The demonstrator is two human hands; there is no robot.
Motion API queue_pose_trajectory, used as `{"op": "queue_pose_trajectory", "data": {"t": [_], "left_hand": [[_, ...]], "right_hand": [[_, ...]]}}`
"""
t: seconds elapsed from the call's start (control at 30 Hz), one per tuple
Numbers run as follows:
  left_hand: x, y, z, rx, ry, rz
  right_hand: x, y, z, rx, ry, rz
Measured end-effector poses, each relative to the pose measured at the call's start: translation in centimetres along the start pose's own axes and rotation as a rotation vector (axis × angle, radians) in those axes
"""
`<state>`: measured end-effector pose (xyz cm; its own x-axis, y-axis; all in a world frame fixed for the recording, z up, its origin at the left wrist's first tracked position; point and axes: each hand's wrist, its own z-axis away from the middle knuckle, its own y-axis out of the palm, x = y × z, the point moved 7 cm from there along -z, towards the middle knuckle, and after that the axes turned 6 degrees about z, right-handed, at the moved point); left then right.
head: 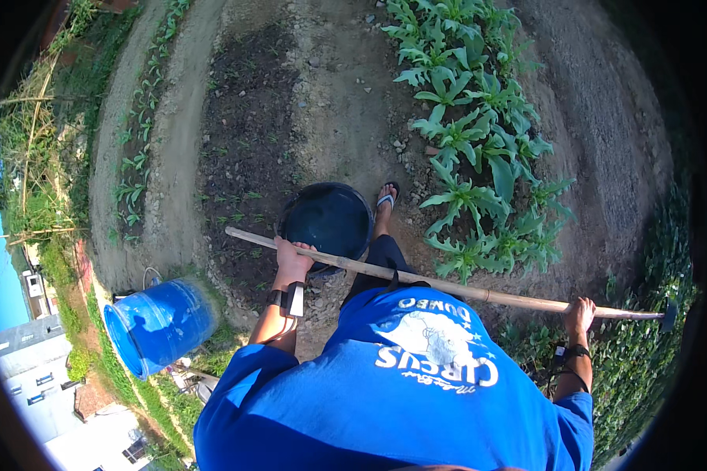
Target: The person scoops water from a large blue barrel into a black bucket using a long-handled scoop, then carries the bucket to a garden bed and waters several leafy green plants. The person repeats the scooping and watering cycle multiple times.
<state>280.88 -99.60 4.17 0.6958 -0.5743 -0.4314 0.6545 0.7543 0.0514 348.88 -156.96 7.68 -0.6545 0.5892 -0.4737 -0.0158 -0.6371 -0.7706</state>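
A long bamboo pole (pixel 430 285) lies slantwise across the front of my body. My left hand (pixel 294 257) grips it near its bare end, above the rim of a round black tub (pixel 328 221). Out to the right, my right hand (pixel 580 315) closes around the pole near its other end. A small dark piece (pixel 670 315) sits at that far tip, too shaded to name for sure. The tub looks dark inside and seems to hold water. A foot in a flip-flop (pixel 387 196) stands just right of the tub; the other foot is hidden.
Large leafy green plants (pixel 471 147) fill a bed ahead on the right. A dark soil bed (pixel 247 123) with small shoots runs ahead on the left, beside a row of seedlings (pixel 138 159). A blue plastic barrel (pixel 162 324) stands at left. Leafy growth (pixel 630 371) borders the right.
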Motion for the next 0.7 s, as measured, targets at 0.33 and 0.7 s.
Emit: {"op": "queue_pose_trajectory", "data": {"t": [0.33, 0.7], "left_hand": [[-3.7, 27.2, -6.2, 0.116, -0.027, -0.339], [-3.1, 43.7, -9.6, 0.184, -0.055, -0.509]], "right_hand": [[12.1, -4.8, 7.9, 0.376, 0.063, -0.093], [21.7, -11.5, 7.7, 0.645, 0.060, -0.113]]}}
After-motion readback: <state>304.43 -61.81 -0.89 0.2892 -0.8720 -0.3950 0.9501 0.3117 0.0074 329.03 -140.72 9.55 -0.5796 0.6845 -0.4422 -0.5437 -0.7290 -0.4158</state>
